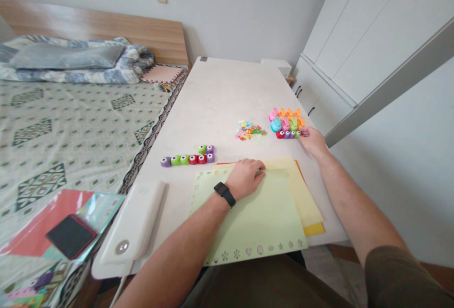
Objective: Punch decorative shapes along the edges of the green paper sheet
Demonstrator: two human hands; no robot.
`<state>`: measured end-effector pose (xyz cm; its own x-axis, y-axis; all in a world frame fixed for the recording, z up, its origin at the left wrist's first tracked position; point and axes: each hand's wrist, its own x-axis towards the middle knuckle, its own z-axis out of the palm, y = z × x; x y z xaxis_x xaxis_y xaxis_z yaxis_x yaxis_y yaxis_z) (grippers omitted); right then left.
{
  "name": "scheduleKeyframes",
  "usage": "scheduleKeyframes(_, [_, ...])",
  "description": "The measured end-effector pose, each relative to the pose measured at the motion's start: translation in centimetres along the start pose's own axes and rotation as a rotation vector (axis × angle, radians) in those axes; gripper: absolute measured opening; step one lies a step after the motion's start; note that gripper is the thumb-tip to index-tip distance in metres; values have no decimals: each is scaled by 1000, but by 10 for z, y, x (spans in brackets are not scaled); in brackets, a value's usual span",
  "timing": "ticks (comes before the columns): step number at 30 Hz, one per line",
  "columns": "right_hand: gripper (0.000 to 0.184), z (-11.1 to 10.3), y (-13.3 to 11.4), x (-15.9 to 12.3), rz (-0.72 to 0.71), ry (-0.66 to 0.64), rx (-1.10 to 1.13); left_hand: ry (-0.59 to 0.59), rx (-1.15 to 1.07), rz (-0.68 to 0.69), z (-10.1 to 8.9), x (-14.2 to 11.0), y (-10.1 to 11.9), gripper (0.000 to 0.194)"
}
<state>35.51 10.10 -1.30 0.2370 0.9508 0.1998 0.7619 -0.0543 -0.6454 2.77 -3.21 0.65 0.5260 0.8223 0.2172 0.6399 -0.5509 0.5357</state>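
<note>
My left hand (245, 177), with a black watch on its wrist, lies across the top edge of a light green paper sheet (262, 218), fingers bent over that edge. Punched shapes such as a heart, stars and flowers run along the sheet's near and left edges. Over on the right, my right hand (311, 140) has its fingers closed at a small green craft punch (298, 134), at the end of a row with red and purple ones. Larger pink, orange, blue and green punches (285, 124) stand right behind. Part of the gripped punch is hidden by my fingers.
Small colourful paper cutouts (249, 130) lie mid-table. More small punches (193, 159) line up at left. Yellow paper (305, 194) lies beneath the green sheet. A white corded device (133, 225) sits at the table's left edge, beside a bed (81, 123) holding a phone (71, 236).
</note>
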Motion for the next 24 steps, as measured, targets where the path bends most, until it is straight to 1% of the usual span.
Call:
scheduleKeyframes(11, [35,9,10,4,-23,-1,-8,0,3,6,0,0,-1,15])
scheduleKeyframes(24, [38,10,9,4,-45,-15,-3,-5,5,0,0,0,0,15])
